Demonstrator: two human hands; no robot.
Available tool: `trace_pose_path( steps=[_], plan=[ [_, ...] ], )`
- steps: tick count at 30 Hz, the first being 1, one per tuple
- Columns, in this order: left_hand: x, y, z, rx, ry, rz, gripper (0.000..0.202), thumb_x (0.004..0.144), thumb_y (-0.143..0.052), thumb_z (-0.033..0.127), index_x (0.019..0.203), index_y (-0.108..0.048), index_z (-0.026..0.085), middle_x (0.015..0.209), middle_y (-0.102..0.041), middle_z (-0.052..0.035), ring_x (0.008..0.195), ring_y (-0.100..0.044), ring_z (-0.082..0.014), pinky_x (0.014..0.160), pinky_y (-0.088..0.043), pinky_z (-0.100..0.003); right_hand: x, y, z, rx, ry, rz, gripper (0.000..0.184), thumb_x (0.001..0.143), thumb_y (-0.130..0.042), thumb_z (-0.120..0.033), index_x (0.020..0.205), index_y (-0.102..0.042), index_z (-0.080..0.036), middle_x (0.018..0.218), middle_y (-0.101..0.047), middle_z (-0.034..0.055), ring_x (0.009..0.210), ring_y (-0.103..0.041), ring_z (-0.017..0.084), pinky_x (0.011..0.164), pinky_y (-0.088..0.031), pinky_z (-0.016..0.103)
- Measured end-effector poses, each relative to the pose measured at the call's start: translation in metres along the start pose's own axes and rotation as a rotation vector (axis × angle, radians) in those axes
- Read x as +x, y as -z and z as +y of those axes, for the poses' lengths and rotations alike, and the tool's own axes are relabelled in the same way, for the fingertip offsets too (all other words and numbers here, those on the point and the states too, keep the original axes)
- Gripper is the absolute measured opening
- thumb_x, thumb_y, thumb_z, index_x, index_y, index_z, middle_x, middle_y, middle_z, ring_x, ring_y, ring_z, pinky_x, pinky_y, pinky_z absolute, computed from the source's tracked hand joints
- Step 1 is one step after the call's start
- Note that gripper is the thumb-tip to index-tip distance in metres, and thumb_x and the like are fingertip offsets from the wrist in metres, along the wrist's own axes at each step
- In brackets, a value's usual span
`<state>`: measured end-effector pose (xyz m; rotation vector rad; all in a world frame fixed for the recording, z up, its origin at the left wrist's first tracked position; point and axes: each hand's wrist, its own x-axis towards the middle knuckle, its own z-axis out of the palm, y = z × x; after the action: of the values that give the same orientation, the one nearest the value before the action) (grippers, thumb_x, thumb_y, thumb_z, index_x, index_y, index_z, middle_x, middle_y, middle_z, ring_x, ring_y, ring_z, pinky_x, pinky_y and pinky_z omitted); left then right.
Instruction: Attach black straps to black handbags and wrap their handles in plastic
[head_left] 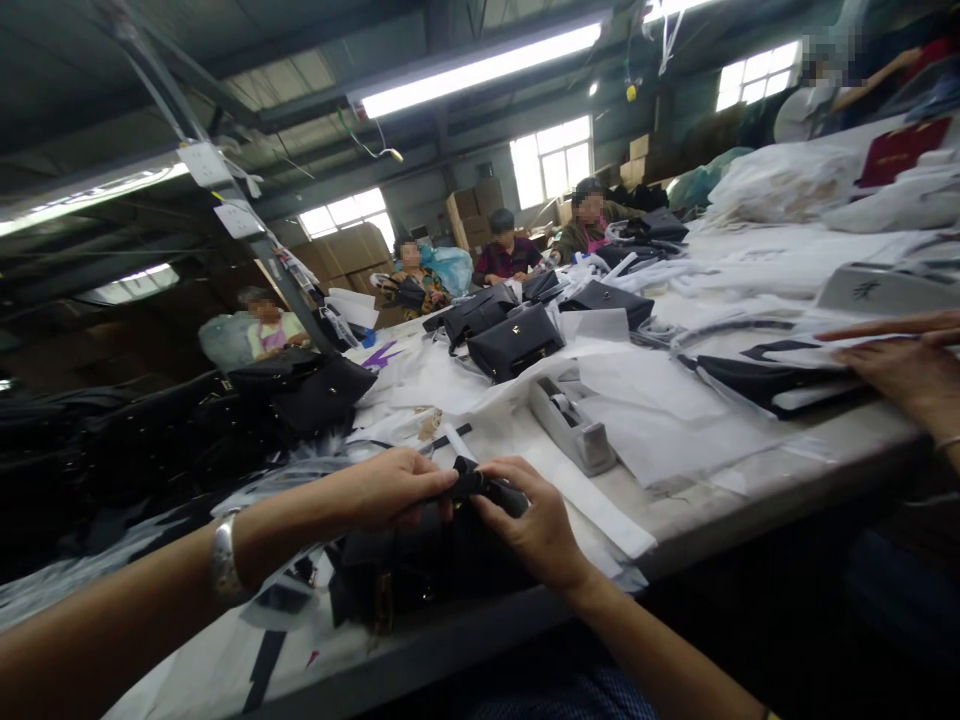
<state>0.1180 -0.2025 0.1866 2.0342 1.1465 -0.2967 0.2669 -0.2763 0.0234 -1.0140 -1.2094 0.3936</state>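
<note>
My left hand (409, 487) is closed, pinching one end of a black strap (468, 484) between thumb and fingers. My right hand (536, 520) grips the same strap from the other side, its fingers curled. A small metal piece shows on the strap between the two hands. Under them a black handbag (397, 565) lies at the table's front edge, with gold-coloured fittings on its front. My hands cover part of its top, and dark shadow blurs its outline.
Beyond my right hand sits a grey tape dispenser (574, 425) on white sheets. At right, another person's hands (904, 375) work on a paper-wrapped black bag (772, 380). More black handbags (516, 343) lie across the white table (705, 515); dark bags are piled at left. Several people sit opposite.
</note>
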Motion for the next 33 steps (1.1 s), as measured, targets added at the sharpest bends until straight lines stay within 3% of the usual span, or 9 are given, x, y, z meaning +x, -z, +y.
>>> trace_pose_path(
  steps=[8, 12, 16, 23, 30, 33],
  plan=[
    [0.014, 0.004, 0.013, 0.322, -0.093, 0.073, 0.035, 0.083, -0.053, 0.045, 0.062, -0.063, 0.019, 0.054, -0.063, 0.0002, 0.041, -0.045, -0.0114, 0.04, -0.031, -0.022, -0.005, -0.005, 0.006, -0.05, 0.031, 0.021, 0.027, 0.083, -0.073, -0.029, 0.109, -0.069, -0.024, 0.112, -0.065, 0.0075, 0.108, -0.061, 0.024, 0.098, -0.049, 0.037],
    [0.018, 0.008, 0.025, 0.553, -0.101, 0.085, 0.034, 0.08, -0.054, 0.04, 0.056, -0.065, 0.019, 0.045, -0.057, 0.0008, 0.041, -0.048, -0.0128, 0.041, -0.03, -0.023, -0.007, -0.007, 0.007, -0.079, 0.06, 0.002, 0.028, 0.084, -0.072, -0.029, 0.112, -0.068, -0.025, 0.112, -0.066, 0.0071, 0.108, -0.061, 0.023, 0.097, -0.05, 0.037],
    [0.026, 0.01, 0.037, 0.727, -0.153, 0.1, 0.033, 0.077, -0.056, 0.038, 0.052, -0.064, 0.019, 0.04, -0.05, 0.0018, 0.038, -0.041, -0.0122, 0.042, -0.025, -0.027, -0.009, -0.01, 0.01, -0.094, 0.078, 0.016, 0.028, 0.086, -0.07, -0.028, 0.114, -0.066, -0.027, 0.113, -0.065, 0.0065, 0.108, -0.06, 0.024, 0.097, -0.049, 0.039],
    [0.025, 0.002, 0.051, 0.868, -0.226, 0.094, 0.033, 0.078, -0.054, 0.038, 0.054, -0.064, 0.019, 0.041, -0.041, 0.0039, 0.041, -0.035, -0.0111, 0.043, -0.023, -0.027, -0.009, -0.013, 0.015, -0.078, 0.117, 0.051, 0.028, 0.087, -0.07, -0.026, 0.114, -0.065, -0.026, 0.11, -0.066, 0.0058, 0.106, -0.06, 0.023, 0.095, -0.049, 0.038],
    [0.03, -0.011, 0.041, 0.874, -0.194, 0.181, 0.031, 0.081, -0.051, 0.033, 0.058, -0.066, 0.019, 0.045, -0.049, 0.0026, 0.044, -0.038, -0.0115, 0.044, -0.023, -0.026, -0.008, -0.014, 0.018, -0.056, 0.139, 0.07, 0.026, 0.087, -0.069, -0.025, 0.112, -0.066, -0.025, 0.107, -0.067, 0.0051, 0.104, -0.061, 0.022, 0.093, -0.05, 0.037],
    [0.032, -0.012, 0.037, 0.852, -0.186, 0.144, 0.032, 0.081, -0.052, 0.033, 0.056, -0.065, 0.018, 0.045, -0.049, 0.0029, 0.044, -0.039, -0.0117, 0.045, -0.024, -0.025, -0.009, -0.016, 0.018, -0.037, 0.143, 0.058, 0.027, 0.085, -0.071, -0.023, 0.111, -0.067, -0.025, 0.107, -0.067, 0.0049, 0.103, -0.061, 0.022, 0.093, -0.05, 0.036]
  ],
)
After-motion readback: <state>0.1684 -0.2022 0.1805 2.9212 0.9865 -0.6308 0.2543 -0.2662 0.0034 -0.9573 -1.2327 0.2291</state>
